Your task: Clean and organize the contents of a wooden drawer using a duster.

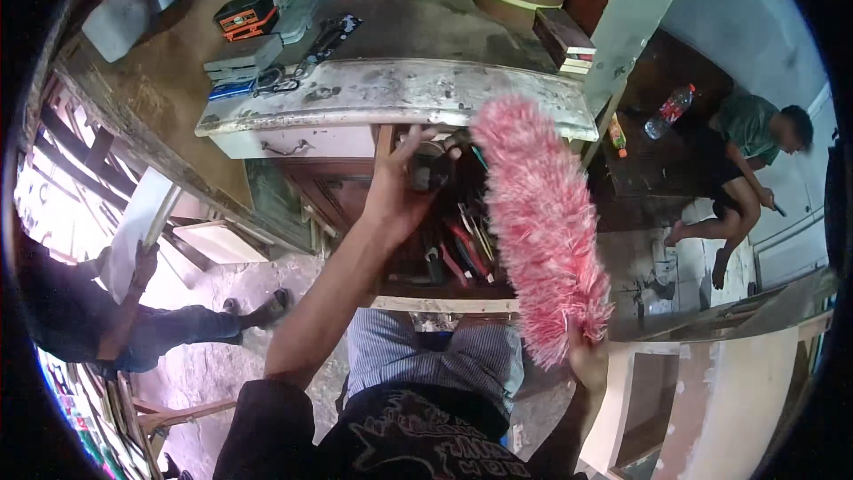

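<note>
My right hand [586,353] grips the lower end of a fluffy pink-and-white duster [543,227]. The duster slants upward across the right side of a pulled-out wooden drawer, covering part of it, and its top overlaps the worn desk edge. Over the back of the drawer, my left hand [400,197] has its fingers curved around a dark object [432,170], whose kind I cannot tell. Below that hand lie hand tools, among them red-handled pliers [466,250] and a wrench [433,260]. The drawer's front board [446,305] stands just before my lap.
On the worn desktop [413,33] are scissors [276,80], cases [243,53] and a brown block stack [566,40]. A person at left holds a white board [136,233]. Another person [753,140] sits at right near a plastic bottle [670,112]. A wooden cabinet [720,400] stands lower right.
</note>
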Available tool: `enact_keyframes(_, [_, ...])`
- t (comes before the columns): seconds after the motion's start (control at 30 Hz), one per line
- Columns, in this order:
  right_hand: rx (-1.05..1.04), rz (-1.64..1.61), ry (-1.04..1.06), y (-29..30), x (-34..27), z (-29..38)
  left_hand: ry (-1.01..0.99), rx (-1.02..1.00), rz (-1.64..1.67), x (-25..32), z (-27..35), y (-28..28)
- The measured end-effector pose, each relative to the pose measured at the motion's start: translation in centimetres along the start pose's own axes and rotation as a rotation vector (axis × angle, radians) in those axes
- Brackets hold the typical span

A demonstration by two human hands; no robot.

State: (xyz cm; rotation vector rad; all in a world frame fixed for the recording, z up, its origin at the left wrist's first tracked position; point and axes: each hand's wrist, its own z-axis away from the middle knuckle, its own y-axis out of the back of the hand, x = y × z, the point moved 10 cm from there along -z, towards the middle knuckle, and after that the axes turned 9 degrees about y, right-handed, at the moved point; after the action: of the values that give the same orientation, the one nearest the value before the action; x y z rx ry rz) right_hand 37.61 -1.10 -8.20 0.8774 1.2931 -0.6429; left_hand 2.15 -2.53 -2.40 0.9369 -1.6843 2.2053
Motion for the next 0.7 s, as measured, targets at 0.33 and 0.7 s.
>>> enact_keyframes(0.33, [0.154, -0.026, 0.233, -0.3, -1.7, 0.6, -0.106, 0.155, -0.103, 0.8, 0.2, 2.4])
enact_keyframes(0.7, [0.105, -0.023, -0.087, 1.9, 5.5, 3.0, 0.037, -0.139, 0.084, -0.5, 0.2, -0.2])
